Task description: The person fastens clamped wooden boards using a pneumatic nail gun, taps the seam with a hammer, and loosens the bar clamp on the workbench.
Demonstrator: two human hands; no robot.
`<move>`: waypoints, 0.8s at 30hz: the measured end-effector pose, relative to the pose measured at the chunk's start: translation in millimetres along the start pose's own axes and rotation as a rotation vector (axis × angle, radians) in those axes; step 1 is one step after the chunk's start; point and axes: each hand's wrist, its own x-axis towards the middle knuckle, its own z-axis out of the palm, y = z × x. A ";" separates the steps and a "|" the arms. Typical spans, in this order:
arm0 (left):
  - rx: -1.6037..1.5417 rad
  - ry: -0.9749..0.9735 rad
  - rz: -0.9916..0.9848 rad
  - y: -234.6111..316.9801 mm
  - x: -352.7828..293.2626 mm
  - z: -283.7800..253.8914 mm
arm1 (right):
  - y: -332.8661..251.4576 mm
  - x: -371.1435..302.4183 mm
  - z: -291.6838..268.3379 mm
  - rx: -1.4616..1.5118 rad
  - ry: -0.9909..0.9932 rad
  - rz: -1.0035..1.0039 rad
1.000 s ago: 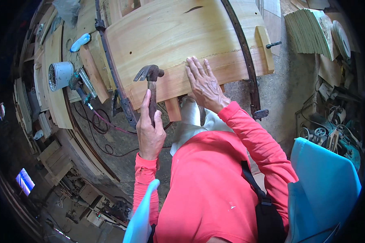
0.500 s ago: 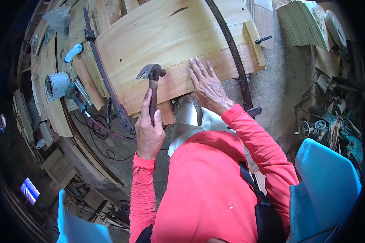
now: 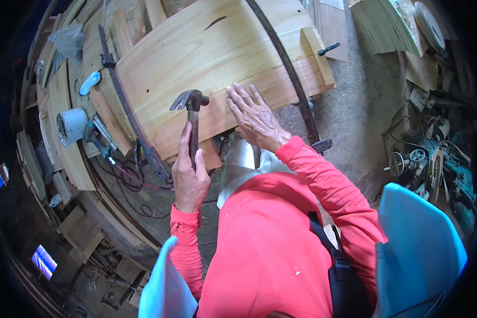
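Observation:
My left hand [image 3: 190, 177] is closed round the dark handle of a claw hammer [image 3: 194, 114], its head upright over the near left part of a wide, pale wooden panel [image 3: 196, 63]. My right hand [image 3: 257, 119] lies flat on the panel's near edge strip, fingers stretched out and holding nothing. Two long metal bar clamps cross the panel: the left clamp [image 3: 130, 111] along its left end, the right clamp [image 3: 283, 55] over it beyond my right hand. A short wood block [image 3: 318, 58] sits at the panel's right end, beside a small dark clamp handle [image 3: 329, 49].
To the left are a white bucket [image 3: 72, 126], a teal power tool [image 3: 98, 135], a light-blue object [image 3: 90, 83] and loose boards. A hose [image 3: 127, 177] coils on the floor below. Stacked thin sheets [image 3: 381, 26] and machinery with handwheels [image 3: 408, 159] stand at right.
The view has shifted slightly, so the panel appears farther left. My right hand has slid a little left along the panel's edge. The hammer stays in my left hand.

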 end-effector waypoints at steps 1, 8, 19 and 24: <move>0.020 0.001 -0.001 -0.5 0.2 0.5 | 0.6 -5.1 -0.5 -0.009 0.000 0.004; -0.013 -0.033 0.018 12.7 9.1 7.0 | 26.2 -27.9 -11.4 0.085 0.134 0.267; 0.017 -0.063 0.086 17.0 15.9 18.9 | 46.9 -22.4 -23.5 0.036 0.053 0.227; 0.014 -0.076 0.062 19.3 18.3 20.7 | 47.8 -14.8 -26.5 -0.008 0.047 0.134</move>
